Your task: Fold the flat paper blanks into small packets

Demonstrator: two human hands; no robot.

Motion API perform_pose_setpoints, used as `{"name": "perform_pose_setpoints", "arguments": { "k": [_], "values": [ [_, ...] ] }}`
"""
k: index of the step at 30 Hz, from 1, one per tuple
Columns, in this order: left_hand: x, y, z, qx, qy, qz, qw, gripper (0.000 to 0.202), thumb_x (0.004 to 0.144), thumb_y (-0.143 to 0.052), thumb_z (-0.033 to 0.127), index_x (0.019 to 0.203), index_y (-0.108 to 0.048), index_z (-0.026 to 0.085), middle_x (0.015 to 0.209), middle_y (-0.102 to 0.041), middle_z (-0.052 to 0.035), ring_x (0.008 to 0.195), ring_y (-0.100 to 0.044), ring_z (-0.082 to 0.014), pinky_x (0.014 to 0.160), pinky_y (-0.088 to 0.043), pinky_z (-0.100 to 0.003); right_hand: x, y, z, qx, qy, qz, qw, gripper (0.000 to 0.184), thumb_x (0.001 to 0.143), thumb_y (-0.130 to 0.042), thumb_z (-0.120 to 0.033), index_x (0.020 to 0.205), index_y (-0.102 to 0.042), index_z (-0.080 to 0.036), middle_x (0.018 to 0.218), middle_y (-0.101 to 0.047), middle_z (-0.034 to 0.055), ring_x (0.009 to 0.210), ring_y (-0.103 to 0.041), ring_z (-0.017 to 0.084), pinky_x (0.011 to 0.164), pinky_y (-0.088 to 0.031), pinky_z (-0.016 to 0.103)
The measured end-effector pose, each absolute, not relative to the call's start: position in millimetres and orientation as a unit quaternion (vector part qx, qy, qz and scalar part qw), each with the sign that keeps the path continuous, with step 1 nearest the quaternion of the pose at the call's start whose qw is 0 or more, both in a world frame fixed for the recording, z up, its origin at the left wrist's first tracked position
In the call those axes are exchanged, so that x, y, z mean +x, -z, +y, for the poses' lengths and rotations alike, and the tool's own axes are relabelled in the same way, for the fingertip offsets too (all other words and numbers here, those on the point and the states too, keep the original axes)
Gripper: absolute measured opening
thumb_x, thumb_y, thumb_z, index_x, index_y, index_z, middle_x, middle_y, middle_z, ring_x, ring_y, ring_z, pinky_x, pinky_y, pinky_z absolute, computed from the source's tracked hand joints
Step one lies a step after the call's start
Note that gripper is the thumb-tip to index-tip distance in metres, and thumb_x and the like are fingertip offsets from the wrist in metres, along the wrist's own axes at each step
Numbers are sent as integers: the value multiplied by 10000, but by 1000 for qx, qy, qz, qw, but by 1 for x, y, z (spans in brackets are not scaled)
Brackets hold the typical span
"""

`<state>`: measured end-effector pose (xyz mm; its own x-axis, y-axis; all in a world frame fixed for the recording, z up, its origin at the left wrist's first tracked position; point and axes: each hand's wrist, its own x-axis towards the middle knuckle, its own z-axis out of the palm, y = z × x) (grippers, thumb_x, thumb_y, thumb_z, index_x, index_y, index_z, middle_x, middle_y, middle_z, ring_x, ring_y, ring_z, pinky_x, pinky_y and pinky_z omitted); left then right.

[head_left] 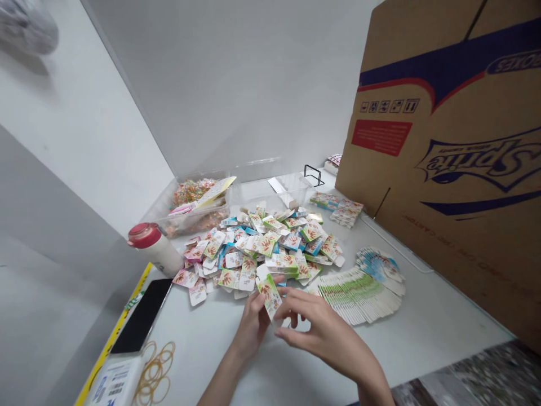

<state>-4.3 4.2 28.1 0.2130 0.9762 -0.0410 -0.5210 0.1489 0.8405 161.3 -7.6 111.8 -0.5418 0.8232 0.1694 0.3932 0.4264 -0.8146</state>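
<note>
My left hand (253,322) and my right hand (325,330) meet low in the view, both gripping a small white card (269,296) printed with a green and red design. Just beyond my fingers lies a loose heap of similar printed cards (257,248) in mixed colours. To the right of my right hand, a neat fanned row of cards (359,293) overlaps on the white table (426,316). Part of the card's back is hidden behind my fingers.
A clear plastic tub (198,211) of colourful pieces and a red-capped bottle (155,242) stand left of the heap. A black phone (141,316) and loose rubber bands (154,372) lie at lower left. A large Sprite cardboard box (443,113) stands on the right.
</note>
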Motion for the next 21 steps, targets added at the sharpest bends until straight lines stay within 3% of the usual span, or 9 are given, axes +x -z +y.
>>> {"name": "perform_pose_setpoints", "arguments": {
  "k": [3, 6, 13, 21],
  "values": [
    [-3, -31, 5, 365, -519, 318, 704, 487, 821, -554, 580, 895, -681, 115, 786, -663, -102, 654, -614, -185, 665, -490, -304, 161, -107, 3, -416, -393, -748, 337, 134, 918, -556, -317, 1022, -627, -269, 922, -543, 2, 820, -530, 116, 728, -401, 224],
    [-1, -31, 4, 400, -480, 316, 714, 567, 837, -481, 624, 727, -665, 100, 619, -608, -101, 546, -568, -172, 599, -464, -298, 159, -100, 11, -433, -410, -723, 349, 154, 930, -526, -327, 1028, -629, -266, 956, -505, 14, 781, -517, 104, 675, -405, 216],
    [-6, -29, 3, 478, -441, 318, 690, 605, 819, -483, 665, 767, -689, 99, 635, -597, -117, 549, -555, -173, 577, -441, -287, 159, -89, 17, -425, -444, -698, 367, 197, 966, -457, -353, 1013, -607, -236, 962, -474, 24, 816, -518, 107, 697, -420, 219],
    [-4, -30, 3, 517, -405, 339, 673, 626, 746, -577, 694, 776, -696, 80, 665, -636, -129, 517, -567, -152, 517, -431, -247, 167, -96, 15, -404, -474, -703, 343, 241, 958, -474, -395, 875, -558, -185, 952, -453, 25, 825, -521, 107, 737, -439, 223]
  ]
}}
